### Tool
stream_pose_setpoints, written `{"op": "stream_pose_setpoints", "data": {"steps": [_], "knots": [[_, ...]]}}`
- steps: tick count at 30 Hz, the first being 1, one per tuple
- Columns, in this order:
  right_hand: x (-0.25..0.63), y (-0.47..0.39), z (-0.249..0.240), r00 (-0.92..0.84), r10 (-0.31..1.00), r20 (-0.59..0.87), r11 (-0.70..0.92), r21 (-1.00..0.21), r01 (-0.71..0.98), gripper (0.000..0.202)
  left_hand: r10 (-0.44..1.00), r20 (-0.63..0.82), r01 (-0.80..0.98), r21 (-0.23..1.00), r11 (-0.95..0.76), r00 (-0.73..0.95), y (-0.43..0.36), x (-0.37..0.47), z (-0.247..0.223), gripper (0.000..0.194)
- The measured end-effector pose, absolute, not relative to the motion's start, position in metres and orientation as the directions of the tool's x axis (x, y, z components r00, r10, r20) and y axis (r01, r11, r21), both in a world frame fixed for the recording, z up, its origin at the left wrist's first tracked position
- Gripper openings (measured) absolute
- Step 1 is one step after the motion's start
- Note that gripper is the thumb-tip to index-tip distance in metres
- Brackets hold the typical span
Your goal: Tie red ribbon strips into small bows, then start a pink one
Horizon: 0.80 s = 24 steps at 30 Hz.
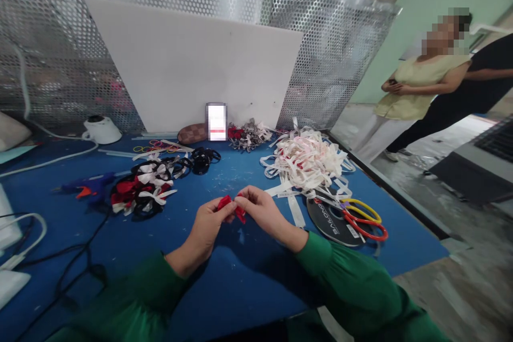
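A small piece of red ribbon (pixel 225 202) is pinched between my two hands above the blue table. My left hand (pixel 206 228) closes its thumb and fingers on one side of it. On the other side my right hand (pixel 262 212) grips the same ribbon, the fingertips of both hands nearly touching. Red folds show between and below the fingers; their exact shape is partly hidden. To the left lies a bunch of black hair ties with red and white bows (pixel 140 189). A large heap of white ribbon strips (pixel 308 160) sits to the right.
Red-and-yellow-handled scissors (pixel 365 219) rest on a black ribbon spool (pixel 332 224). A blue glue gun (pixel 94 184) lies at left, its cord running across the blue table (pixel 224 288). Behind stand a lit phone (pixel 217 122), a white cup (pixel 102 131) and a white board (pixel 204 75). Two people stand at right.
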State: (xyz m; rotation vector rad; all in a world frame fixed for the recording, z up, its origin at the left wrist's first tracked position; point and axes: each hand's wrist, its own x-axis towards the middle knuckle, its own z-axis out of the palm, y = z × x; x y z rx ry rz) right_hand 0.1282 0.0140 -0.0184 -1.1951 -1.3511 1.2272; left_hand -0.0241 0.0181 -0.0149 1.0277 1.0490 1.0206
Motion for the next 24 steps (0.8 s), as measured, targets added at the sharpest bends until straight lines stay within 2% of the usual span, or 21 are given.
{"op": "stream_pose_setpoints", "data": {"steps": [5,9,14,17,19,22,24], "knots": [[0.127,0.014,-0.018,-0.095,0.994,0.058,0.062,-0.997,0.036,0.018,0.961,-0.222,-0.204,0.946,0.252,0.163,0.021,-0.025,-0.016,0.031],[0.130,0.014,-0.018,-0.144,0.989,0.045,0.056,-0.995,0.078,0.021,0.958,-0.241,-0.200,0.942,0.270,0.155,0.021,-0.025,-0.013,0.033],[0.134,0.011,-0.018,-0.164,0.986,0.033,0.075,-0.964,0.254,0.023,0.962,-0.236,-0.245,0.933,0.264,0.137,0.020,-0.024,-0.011,0.025],[0.134,0.007,-0.015,-0.169,0.980,0.108,0.161,-0.925,0.344,0.022,0.951,-0.278,-0.318,0.897,0.307,0.133,0.019,-0.023,-0.012,0.025],[0.135,0.003,-0.012,-0.223,0.947,0.231,0.310,-0.842,0.442,0.021,0.938,-0.317,-0.377,0.859,0.348,0.141,0.019,-0.023,-0.012,0.024],[0.138,-0.002,-0.006,-0.406,0.832,0.379,0.555,-0.589,0.587,0.017,0.929,-0.331,-0.418,0.829,0.371,0.167,0.019,-0.022,-0.013,0.022],[0.140,-0.002,-0.005,-0.408,0.826,0.389,0.563,-0.544,0.622,0.018,0.925,-0.333,-0.401,0.834,0.379,0.181,0.020,-0.022,-0.014,0.023]]}}
